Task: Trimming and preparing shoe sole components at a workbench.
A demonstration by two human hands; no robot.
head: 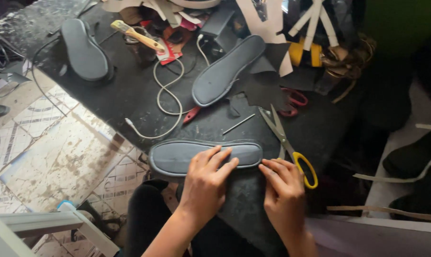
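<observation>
Pressing flat on a grey insole (203, 156) at the near edge of the dark tabletop (130, 95): left hand (207, 183) spread palm-down over its middle, fingers fanned and gripping nothing; right hand (283, 190) with fingertips pressed together against the insole's right tip, pinching nothing that can be seen. Lying lengthwise along that near edge, partly overhanging toward the tiled floor (58, 152), so likely to tip or slide off if the pressure eases. Resting just beside the right hand, yellow-handled scissors (287, 143), blades open and pointing away; could nick a knuckle on a careless sideways shift. Trailing close behind the insole, a white cable (170, 93), apt to snag. Further back, a second grey insole (227, 71), a third (83, 50) near the far left corner, a wooden-handled brush (137, 34), red-handled scissors (291, 102), a thin metal pin (238, 123), and scraps of dark material (263, 90) crowding the far edge.
</observation>
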